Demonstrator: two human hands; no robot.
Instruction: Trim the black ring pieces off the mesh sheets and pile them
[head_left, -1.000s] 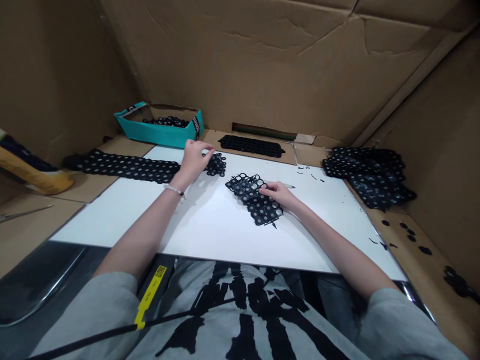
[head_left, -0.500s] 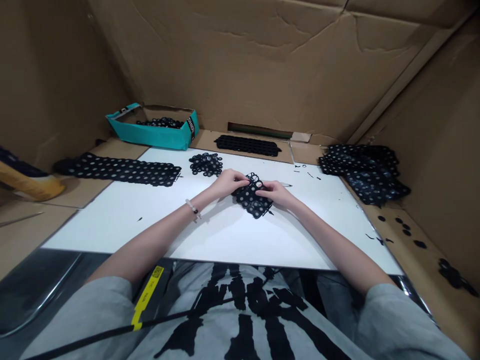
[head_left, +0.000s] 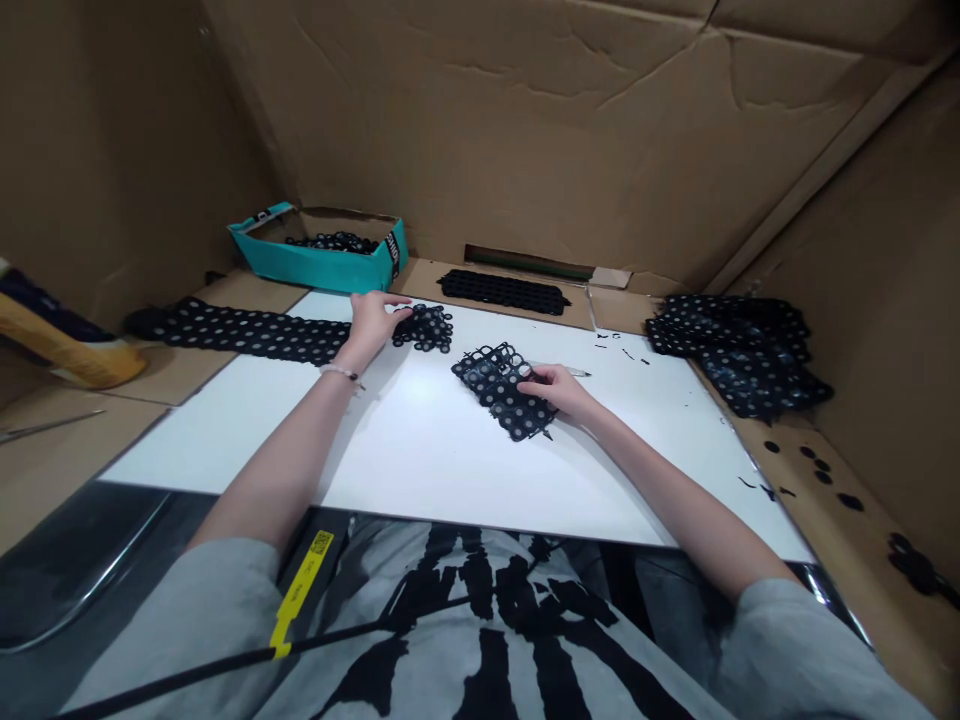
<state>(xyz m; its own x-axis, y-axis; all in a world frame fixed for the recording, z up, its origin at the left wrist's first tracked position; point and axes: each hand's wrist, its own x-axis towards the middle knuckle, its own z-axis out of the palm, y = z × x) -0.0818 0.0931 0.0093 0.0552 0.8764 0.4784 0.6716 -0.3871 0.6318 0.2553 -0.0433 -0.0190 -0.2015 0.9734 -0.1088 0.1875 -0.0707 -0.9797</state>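
My right hand pinches the right edge of a small black sheet with rows of round holes or pale dots. The sheet lies at an angle on the white board, with loops along its far edge. At the left edge of a pile of small black rings, my left hand has its thumb and forefinger stretched out and apart. Whether a fingertip touches a ring is too small to tell. A slim pointed tool lies partly behind my right hand.
A long dotted black strip lies left, partly behind my left hand. The teal box holds more rings. A black strip lies at the back; stacked sheets and scraps lie right. A yellow container stands left. Cardboard walls surround the board.
My left hand has let go of the small sheet and moved left to the ring pile. My right hand still holds the sheet, and its far left corner now shows.
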